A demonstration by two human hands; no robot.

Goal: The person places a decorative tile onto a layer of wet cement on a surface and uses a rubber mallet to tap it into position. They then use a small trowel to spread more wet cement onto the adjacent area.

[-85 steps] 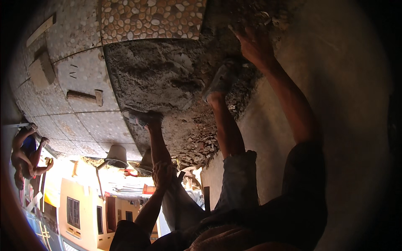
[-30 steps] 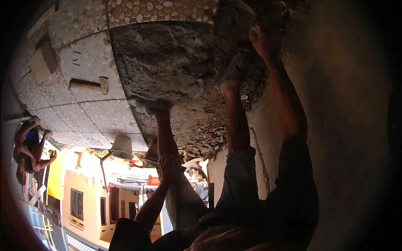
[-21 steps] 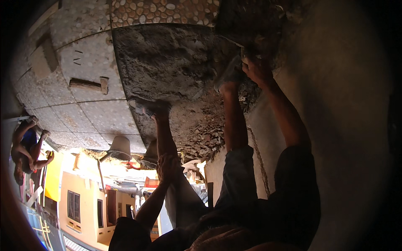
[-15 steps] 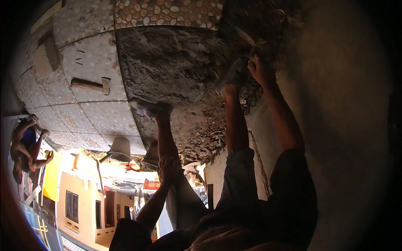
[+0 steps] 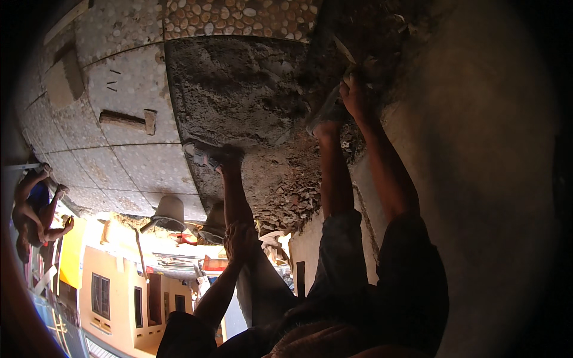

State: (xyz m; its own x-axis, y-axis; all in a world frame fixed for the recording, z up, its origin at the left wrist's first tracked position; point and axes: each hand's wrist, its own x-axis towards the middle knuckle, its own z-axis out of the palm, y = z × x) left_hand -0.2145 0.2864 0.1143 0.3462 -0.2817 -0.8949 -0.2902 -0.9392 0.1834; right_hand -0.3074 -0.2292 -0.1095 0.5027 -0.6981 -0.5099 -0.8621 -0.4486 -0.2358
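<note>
Obs., head view, dim light at R side.

- Right hand (image 5: 356, 97) clenched on the handle of a trowel (image 5: 345, 50). The pale blade angled up and away from the knuckles, tip in the dark rough mortar near the wall (image 5: 477, 179). Handle itself hidden by the fingers.
- Left hand (image 5: 239, 238) lay loose on the left knee, fingers draped, grasping nothing.
- Grey mortar bed (image 5: 239, 83) sat between the speckled floor tiles (image 5: 131, 170) and the wall, with a pebble tile (image 5: 239, 13) at its far edge.
- 2 feet in sandals stood on the bed's near edge: one (image 5: 209, 156), other (image 5: 325, 110) just beside the right hand.
- Loose chips (image 5: 292, 197) were heaped along the wall side. Wood block (image 5: 125, 119) lay on a tile, well apart. 2 buckets (image 5: 168, 212) nearby. Another person (image 5: 33, 206) crouched far left.

Judgement, doing it well: keep blade low and flat to the bed, short strokes pulled from the wall side. Keep wrist firm. Mind the sandal next to the blade, and keep chips out of the wet patch.
</note>
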